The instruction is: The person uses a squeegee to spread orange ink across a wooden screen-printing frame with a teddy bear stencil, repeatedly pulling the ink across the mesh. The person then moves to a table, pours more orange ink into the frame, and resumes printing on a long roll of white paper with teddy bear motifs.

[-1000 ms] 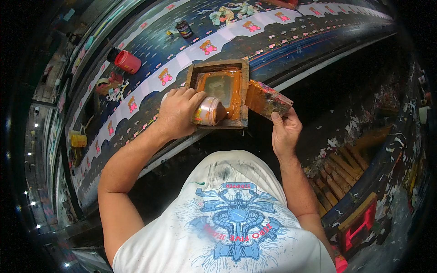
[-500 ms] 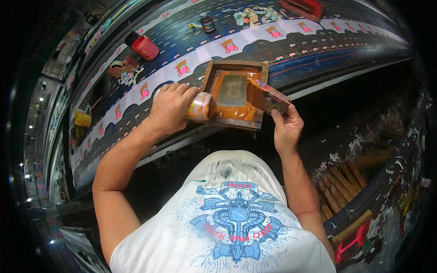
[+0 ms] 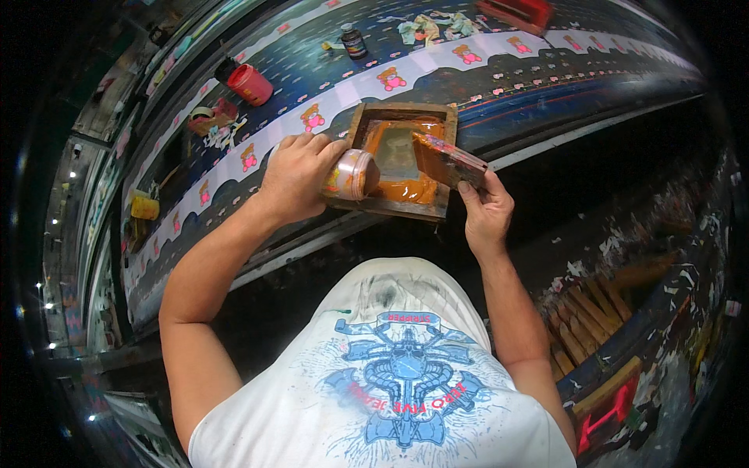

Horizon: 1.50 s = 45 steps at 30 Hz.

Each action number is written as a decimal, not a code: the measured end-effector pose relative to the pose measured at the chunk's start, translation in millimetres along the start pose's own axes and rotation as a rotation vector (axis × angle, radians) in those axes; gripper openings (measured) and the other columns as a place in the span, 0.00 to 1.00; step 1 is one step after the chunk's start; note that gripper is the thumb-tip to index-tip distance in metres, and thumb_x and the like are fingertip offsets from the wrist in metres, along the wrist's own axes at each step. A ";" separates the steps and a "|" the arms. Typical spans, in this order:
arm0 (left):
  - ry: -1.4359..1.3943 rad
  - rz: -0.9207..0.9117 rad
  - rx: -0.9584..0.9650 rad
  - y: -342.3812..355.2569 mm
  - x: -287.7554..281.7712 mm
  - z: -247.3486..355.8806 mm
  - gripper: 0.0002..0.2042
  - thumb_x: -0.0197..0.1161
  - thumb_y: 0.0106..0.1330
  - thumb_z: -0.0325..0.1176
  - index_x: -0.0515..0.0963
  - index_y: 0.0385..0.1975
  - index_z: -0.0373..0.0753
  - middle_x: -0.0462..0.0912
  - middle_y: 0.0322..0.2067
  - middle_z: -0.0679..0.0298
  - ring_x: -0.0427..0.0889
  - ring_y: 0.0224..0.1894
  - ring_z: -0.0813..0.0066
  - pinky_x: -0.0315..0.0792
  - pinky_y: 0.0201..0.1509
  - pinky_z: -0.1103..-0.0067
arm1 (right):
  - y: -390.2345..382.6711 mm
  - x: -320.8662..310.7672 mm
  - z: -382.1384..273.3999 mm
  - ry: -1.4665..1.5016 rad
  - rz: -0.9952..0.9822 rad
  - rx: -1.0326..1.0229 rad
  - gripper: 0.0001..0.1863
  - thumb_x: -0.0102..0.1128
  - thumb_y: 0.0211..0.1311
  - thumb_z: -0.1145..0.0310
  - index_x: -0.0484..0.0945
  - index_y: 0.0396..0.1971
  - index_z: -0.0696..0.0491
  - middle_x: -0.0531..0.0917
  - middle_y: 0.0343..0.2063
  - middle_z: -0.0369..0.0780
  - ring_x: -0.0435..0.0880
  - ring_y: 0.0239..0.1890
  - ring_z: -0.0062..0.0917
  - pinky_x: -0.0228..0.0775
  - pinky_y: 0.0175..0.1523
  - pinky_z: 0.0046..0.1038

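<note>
A small wooden screen-printing frame (image 3: 403, 208) rests at the near edge of the long table, beside a strip of printed bears. Glossy orange ink (image 3: 409, 190) rings the pale mesh window (image 3: 399, 154) inside it. My left hand (image 3: 299, 173) grips a clear, ink-smeared jar (image 3: 346, 176), tipped on its side with its mouth toward the frame's left part. Whatever is inside the jar is hard to make out. Between the thumb and fingers of my right hand (image 3: 490, 214) is a flat, ink-stained squeegee (image 3: 454, 162), its far end slanting down over the frame's right part.
A white strip with pink bears (image 3: 312, 118) runs along the table. Farther back stand a red pot (image 3: 250, 85), a dark bottle (image 3: 353, 42), crumpled rags (image 3: 438, 28) and a red tray (image 3: 516, 13). A yellow container (image 3: 144, 206) is at left; wooden slats (image 3: 589, 316) lie low right.
The jar has shifted slightly right and away from me, farther over the frame. My right hand and the squeegee have moved a little to the left.
</note>
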State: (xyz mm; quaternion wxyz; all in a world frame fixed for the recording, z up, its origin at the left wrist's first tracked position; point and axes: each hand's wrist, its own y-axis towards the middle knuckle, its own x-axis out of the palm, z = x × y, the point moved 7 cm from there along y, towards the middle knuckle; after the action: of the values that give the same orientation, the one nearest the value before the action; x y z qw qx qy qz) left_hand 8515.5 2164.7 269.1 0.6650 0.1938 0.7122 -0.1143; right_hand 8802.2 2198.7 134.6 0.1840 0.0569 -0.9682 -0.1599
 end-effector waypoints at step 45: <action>-0.794 1.052 -0.864 101.1 185.2 -433.2 0.51 0.92 0.42 0.36 0.72 0.69 0.30 0.85 0.64 0.48 0.85 0.65 0.54 0.77 0.72 0.63 | 19.9 166.8 -18.3 -1.368 -0.557 -0.051 0.22 0.63 0.59 0.82 0.87 0.55 0.56 0.92 0.52 0.45 0.89 0.57 0.42 0.78 0.65 0.45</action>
State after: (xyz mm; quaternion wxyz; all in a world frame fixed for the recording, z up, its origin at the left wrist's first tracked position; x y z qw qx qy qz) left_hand 8160.2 2460.7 133.8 0.8527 0.1746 0.2176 0.4416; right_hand 8653.6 2183.9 213.7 -0.5070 0.1837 -0.8121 -0.2230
